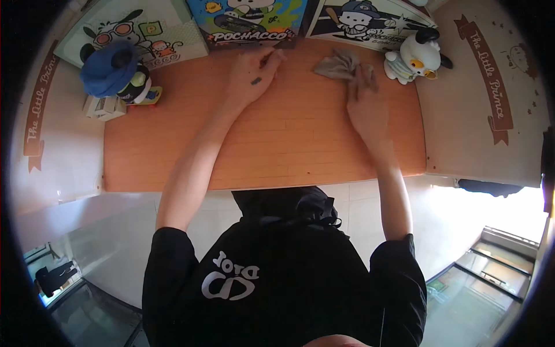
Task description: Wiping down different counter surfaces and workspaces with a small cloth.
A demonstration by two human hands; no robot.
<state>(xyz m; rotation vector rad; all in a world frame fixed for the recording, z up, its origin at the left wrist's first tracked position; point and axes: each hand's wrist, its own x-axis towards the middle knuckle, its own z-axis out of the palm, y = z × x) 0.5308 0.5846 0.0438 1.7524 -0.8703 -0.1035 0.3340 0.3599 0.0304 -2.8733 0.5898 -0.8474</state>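
My left hand (252, 76) rests near the back of the wooden shelf board, at the foot of a blue picture box (248, 20). Its fingers curl inward, and what they hold, if anything, is hidden; a small dark mark shows on the back of the hand. A crumpled grey cloth (335, 65) lies on the board toward the back right. Over its right end are the fingers of my right hand (368, 107), pressing it to the wood.
A figurine in a blue hat (110, 72) stands at the left on a small white block (104, 108). At the right is a white dog figurine (413, 61). Picture boxes line the back, including a pale green one (133, 34) and a black-and-white one (370, 26). White side panels (462, 115) enclose the board.
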